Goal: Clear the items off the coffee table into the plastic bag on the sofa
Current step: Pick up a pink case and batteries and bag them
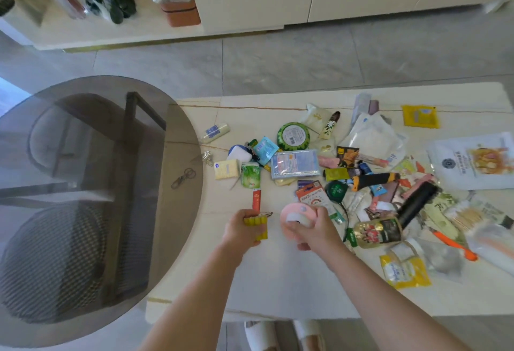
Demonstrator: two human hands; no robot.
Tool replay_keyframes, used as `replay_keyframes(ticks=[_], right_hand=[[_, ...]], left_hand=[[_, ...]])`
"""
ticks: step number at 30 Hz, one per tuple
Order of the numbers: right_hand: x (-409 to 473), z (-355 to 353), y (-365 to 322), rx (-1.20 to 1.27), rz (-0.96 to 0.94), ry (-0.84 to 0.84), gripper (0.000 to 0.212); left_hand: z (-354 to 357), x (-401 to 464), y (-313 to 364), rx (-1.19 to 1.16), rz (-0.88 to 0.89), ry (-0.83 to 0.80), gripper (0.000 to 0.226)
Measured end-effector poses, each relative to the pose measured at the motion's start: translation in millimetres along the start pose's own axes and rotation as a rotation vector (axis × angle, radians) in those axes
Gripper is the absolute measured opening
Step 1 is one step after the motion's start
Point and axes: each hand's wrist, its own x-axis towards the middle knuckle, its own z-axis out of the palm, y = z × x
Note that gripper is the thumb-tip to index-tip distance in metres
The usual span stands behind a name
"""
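A pale, stone-like tabletop [278, 275] with a smooth, faintly glossy finish and thin brown veining is shown. Beside it, a round top of smoked glass [83, 183] is seen, transparent and reflective. Glossy plastic or foil is suggested by the yellow sachets [420, 115], though blur makes this uncertain. A clear glass-like bottle [375, 232] with a shiny label is visible, and a black cylinder [415, 203] with a matt surface. The floor [278, 64] is laid in smooth grey tile.

Watermelon-striped green tin [293, 137], yellow sachet [420, 116]
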Motion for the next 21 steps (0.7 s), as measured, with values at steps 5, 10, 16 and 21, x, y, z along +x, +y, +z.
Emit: replay_keyframes(ticks=[5, 10, 16, 21], right_hand=[[-63.3, -38.7, -3.9, 0.228, 0.015, 0.072, 0.053], [-131.7, -82.3, -3.8, 0.449, 0.054, 0.137, 0.050], [-211.9, -147.3, 12.9, 0.649, 0.028, 0.275, 0.049], [-266.5, -210.8, 40.3, 0.758, 0.008, 0.418, 0.039]], left_hand=[[15.5, -74.5, 26.2, -0.063, 0.008, -0.070, 0.032], [35.6, -138.5, 48.6, -0.008, 0.060, -0.158, 0.036], [83.2, -208.5, 61.6, 0.084, 0.073, -0.255, 0.036], [144.3, -265.4, 67.7, 0.221, 0.111, -0.373, 0.037]])
